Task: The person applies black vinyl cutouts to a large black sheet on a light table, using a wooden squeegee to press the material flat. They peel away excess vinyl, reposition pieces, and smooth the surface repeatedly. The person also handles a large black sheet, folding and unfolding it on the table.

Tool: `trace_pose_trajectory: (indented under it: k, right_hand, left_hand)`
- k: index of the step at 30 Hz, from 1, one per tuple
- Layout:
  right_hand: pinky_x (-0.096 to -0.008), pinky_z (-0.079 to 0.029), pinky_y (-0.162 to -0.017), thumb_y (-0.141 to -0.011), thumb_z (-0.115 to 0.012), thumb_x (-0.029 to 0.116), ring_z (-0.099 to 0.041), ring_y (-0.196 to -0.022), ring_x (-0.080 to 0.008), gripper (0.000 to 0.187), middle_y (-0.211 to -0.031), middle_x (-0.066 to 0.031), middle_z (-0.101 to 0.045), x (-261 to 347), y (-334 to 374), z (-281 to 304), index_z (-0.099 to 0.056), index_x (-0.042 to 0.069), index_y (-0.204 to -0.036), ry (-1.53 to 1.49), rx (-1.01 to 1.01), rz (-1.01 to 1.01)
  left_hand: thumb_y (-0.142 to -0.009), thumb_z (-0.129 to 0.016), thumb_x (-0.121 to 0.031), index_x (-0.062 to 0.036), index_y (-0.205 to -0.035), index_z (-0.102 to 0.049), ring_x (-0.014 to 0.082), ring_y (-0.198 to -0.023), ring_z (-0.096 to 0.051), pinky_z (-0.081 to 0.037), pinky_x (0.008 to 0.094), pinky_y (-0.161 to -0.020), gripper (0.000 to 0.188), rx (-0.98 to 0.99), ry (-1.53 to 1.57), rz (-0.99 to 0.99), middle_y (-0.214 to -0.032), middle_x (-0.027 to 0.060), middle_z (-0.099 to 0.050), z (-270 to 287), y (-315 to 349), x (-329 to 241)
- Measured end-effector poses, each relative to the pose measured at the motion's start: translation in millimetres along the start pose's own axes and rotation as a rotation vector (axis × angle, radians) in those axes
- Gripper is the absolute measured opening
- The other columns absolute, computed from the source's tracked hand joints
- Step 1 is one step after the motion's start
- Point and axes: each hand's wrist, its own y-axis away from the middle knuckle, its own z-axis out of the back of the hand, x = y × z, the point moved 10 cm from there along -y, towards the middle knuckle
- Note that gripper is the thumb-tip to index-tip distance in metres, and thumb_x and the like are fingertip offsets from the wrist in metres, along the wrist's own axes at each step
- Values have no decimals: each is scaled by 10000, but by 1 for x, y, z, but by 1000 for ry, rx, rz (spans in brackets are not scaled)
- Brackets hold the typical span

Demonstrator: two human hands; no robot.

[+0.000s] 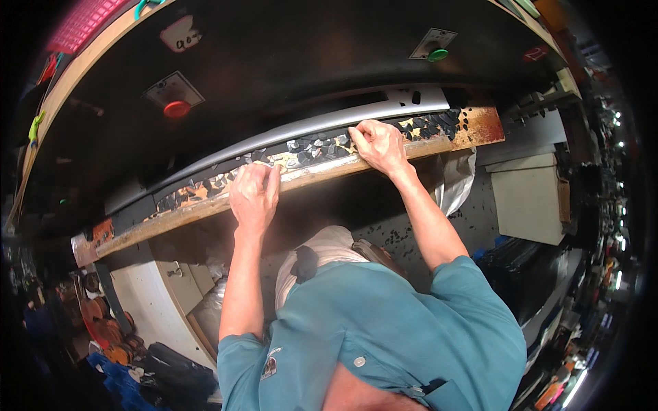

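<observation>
A long narrow ledge with a worn wooden front rail runs across in front of me. Small black scraps lie scattered along it, with a thicker pile toward its right end. Behind them stretches a silver metal bar under a black machine panel. My left hand rests at the rail with its fingers curled closed; whatever is in them is hidden. Farther right, my right hand pinches among the scraps, close to the bar. I cannot make out what its fingertips hold.
On the panel sit a red button and a green button. A pale cabinet stands below left, a pale box on the right. Dark scraps litter the floor. A pink basket is at the upper left.
</observation>
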Motion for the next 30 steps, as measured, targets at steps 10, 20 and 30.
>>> trace_pose_trajectory:
  k: [10,20,30]
  right_hand:
    - [-452,-574,-725,-937,-728,296,-733,-776,-380,275,-814,-161,-746,-13,4,-3,-754,48,-822,-39,21,-10]
    - [-197,-427,-573,-1001,-772,191,-516,-611,-23,207,-709,51,-615,-40,-18,21,-754,0,-924,-584,-207,-382]
    - [-559,-368,-1198,-628,-920,534,-378,-1408,-543,1205,-1557,-367,-341,97,-164,-105,-415,-34,-1563,120,164,88]
  left_hand:
    - [-895,-807,-76,-23,-814,-571,332,-747,-609,-488,441,-696,255,-69,24,12,-760,123,-601,2,6,-1]
    - [-842,-808,-31,-43,-804,-605,363,-763,-601,-460,478,-707,207,85,115,126,-791,127,-619,-11,-3,0]
    - [-962,-694,-26,17,-1262,-656,449,-1303,-610,-492,503,-1106,305,-8,30,85,-1355,233,-670,-23,-134,61]
